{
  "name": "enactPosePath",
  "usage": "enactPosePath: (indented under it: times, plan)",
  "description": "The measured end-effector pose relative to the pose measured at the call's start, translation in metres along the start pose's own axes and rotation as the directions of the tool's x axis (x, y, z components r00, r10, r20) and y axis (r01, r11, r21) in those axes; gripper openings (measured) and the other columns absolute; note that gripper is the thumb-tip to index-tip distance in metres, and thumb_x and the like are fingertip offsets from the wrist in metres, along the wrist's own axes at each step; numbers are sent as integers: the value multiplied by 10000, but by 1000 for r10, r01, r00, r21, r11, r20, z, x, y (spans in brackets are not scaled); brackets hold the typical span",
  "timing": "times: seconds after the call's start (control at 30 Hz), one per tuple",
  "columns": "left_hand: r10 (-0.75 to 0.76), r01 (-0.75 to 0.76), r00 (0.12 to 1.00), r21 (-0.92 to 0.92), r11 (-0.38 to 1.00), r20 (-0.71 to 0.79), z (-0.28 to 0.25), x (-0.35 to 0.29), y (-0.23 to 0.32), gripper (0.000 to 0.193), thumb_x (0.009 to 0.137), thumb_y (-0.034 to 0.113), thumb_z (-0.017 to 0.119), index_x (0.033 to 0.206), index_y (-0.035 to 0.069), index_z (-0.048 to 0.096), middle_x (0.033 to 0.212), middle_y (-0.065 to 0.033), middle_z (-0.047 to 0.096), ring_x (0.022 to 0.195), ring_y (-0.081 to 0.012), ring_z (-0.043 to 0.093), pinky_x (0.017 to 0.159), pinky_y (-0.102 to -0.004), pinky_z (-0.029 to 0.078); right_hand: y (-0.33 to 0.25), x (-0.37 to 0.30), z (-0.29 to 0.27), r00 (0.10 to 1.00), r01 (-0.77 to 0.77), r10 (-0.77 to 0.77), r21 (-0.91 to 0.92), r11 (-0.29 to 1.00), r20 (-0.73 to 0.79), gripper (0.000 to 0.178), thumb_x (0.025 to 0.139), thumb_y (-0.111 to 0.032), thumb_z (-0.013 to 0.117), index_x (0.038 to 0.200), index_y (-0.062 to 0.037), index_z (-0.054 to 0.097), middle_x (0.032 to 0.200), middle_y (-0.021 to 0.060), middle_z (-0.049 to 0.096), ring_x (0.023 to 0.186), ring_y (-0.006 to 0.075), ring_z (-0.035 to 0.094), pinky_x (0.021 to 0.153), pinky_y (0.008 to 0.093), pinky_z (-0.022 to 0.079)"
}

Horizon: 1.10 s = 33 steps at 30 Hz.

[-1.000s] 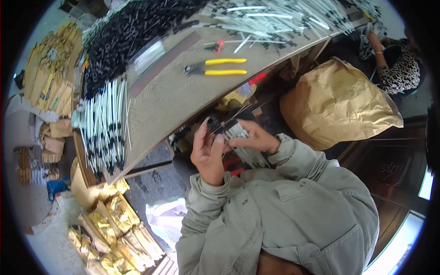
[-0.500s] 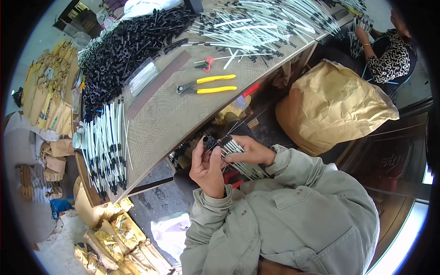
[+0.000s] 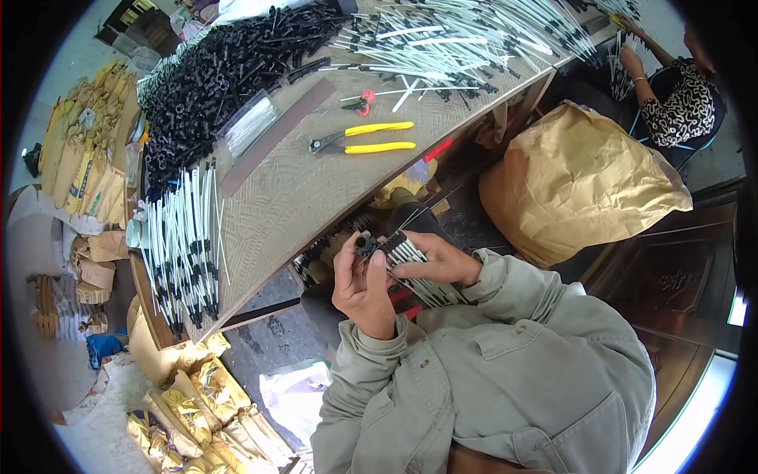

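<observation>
Seen lower than before: left hand [image 3: 366, 291] pinching fitting [image 3: 364, 244], right hand [image 3: 444, 259] gripping diagonal rods [image 3: 405, 250].

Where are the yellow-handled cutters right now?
In the head view, the cutters lie on the table, right of the brown strip, just below the red-and-black tool.

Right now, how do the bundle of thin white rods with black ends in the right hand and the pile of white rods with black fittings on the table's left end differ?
The bundle is gripped in the right hand, while the pile lies on the patterned grey-brown table. The bundle is narrow, its rods packed side by side; the pile spreads wider. Both consist of thin white rods with black pieces.
</observation>
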<state>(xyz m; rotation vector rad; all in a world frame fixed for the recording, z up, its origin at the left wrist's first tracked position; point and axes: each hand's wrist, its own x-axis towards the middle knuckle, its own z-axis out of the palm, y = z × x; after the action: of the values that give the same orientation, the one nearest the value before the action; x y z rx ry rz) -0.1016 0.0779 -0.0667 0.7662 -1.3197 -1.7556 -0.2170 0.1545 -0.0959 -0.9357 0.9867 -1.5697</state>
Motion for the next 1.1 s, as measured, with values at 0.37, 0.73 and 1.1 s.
enactPosePath:
  times: [0.37, 0.73, 1.1]
  plan:
    - [26, -27, 999, -31, 999, -36, 6, -2, -3, 268, 887, 95, 539, 1125, -28, 537, 873, -36, 611, 561, -14, 465, 448, -141, 373, -1, -3, 2, 1000, -15, 17, 100, 995, -22, 378, 852, -113, 610, 1185, -1, 470, 987, 26, 588, 903, 66, 518, 794, 249, 442]
    - [11, -4, 997, -92, 996, 71, -6, 2, -4, 353, 907, 106, 507, 1200, -88, 476, 1061, -128, 601, 921, -144, 559, 841, -268, 440, -1, 0, 5, 987, 132, -139, -92, 987, -78, 343, 836, -107, 622, 1131, -1, 483, 988, 16, 556, 911, 74, 484, 799, 248, 404]
    - [48, -46, 994, -19, 999, 95, -11, -4, -5, 321, 892, 74, 512, 1168, -90, 506, 1066, -147, 600, 937, -152, 560, 851, -270, 433, 3, 2, -4, 975, 213, -218, -117, 970, -33, 361, 800, -113, 636, 1098, -43, 445, 996, 24, 450, 945, 98, 440, 830, 245, 360]
